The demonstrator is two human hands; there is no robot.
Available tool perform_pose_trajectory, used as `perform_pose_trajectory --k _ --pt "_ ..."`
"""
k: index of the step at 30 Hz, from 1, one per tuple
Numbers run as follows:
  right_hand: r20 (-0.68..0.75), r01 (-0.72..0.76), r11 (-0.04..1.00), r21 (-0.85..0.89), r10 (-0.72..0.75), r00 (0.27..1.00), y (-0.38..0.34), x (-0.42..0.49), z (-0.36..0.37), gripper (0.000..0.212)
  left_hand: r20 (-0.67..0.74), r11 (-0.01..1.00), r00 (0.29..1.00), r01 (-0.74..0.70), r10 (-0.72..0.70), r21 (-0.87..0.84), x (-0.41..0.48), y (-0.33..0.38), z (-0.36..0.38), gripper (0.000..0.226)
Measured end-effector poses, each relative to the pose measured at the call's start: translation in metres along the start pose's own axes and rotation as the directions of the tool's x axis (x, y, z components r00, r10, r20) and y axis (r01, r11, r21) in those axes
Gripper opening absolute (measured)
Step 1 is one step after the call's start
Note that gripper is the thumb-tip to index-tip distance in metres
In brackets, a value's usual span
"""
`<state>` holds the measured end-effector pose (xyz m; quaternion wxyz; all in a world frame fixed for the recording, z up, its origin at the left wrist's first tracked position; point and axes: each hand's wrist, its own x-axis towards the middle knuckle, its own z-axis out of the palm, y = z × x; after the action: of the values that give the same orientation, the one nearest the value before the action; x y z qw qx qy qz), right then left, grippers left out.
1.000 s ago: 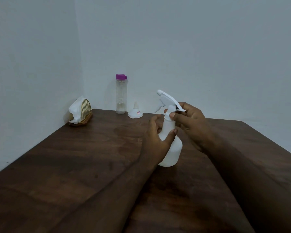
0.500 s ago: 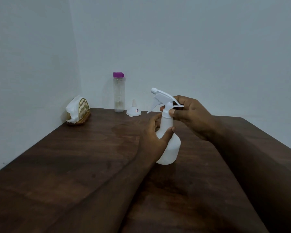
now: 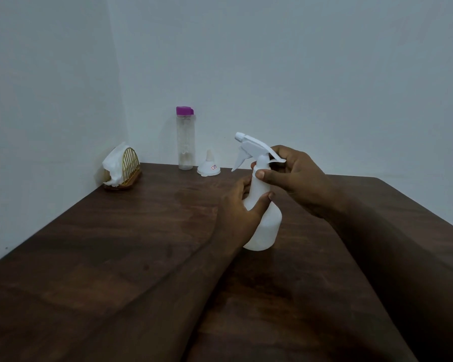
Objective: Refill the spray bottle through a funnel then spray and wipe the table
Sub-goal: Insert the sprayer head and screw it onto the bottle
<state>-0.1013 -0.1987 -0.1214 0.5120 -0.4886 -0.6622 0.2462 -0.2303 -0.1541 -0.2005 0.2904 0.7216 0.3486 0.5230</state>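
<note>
A white spray bottle (image 3: 266, 228) stands upright on the dark wooden table (image 3: 115, 257) near its middle. My left hand (image 3: 236, 215) grips the bottle's shoulder, thumb across the front. My right hand (image 3: 296, 176) holds the collar of the white trigger head (image 3: 254, 147), whose nozzle points left. A white funnel (image 3: 208, 167) lies mouth-down by the back wall. Left of it stands a clear water bottle (image 3: 185, 142) with a purple cap.
A gold wire holder with white tissues (image 3: 120, 165) sits in the back left corner against the wall. Walls close the table at the left and back. The table's right edge runs diagonally at far right.
The trigger head has turned a little under my right hand, its nozzle now pointing further left. The left hand keeps its hold on the bottle. The view has shifted slightly.
</note>
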Motion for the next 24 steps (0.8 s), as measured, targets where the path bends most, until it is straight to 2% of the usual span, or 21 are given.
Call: perform_pose_trajectory --k 6,8,11,13,19,24 --pt "-0.172 0.001 1.0 -0.019 -0.005 0.985 0.007 -0.002 0.024 0.027 -0.065 0.983 0.998 -0.018 0.006 -0.184 -0.002 -0.002 0.001 0.047" --pt "-0.207 -0.019 1.0 0.012 0.021 0.978 0.011 -0.002 0.029 0.031 -0.066 0.974 0.998 -0.007 -0.008 -0.225 -0.002 -0.004 0.0 0.061" --pt "-0.205 -0.042 0.997 0.058 0.053 0.977 0.015 -0.003 0.033 0.029 -0.053 0.976 0.999 -0.001 -0.011 -0.218 0.0 -0.007 -0.001 0.099" --pt "-0.207 -0.046 0.993 0.104 0.067 0.976 0.017 -0.003 0.034 0.028 -0.027 0.977 1.0 -0.012 0.006 -0.212 0.004 -0.009 -0.003 0.11" --pt "-0.178 -0.051 0.96 0.275 0.102 0.979 0.02 -0.005 0.039 0.023 0.058 0.993 0.996 -0.064 0.07 -0.098 0.019 -0.008 -0.015 0.115" --pt "-0.135 -0.044 0.933 0.358 0.098 0.986 0.02 -0.006 0.04 0.024 0.102 0.989 0.995 -0.007 0.022 -0.146 0.027 -0.011 -0.008 0.108"
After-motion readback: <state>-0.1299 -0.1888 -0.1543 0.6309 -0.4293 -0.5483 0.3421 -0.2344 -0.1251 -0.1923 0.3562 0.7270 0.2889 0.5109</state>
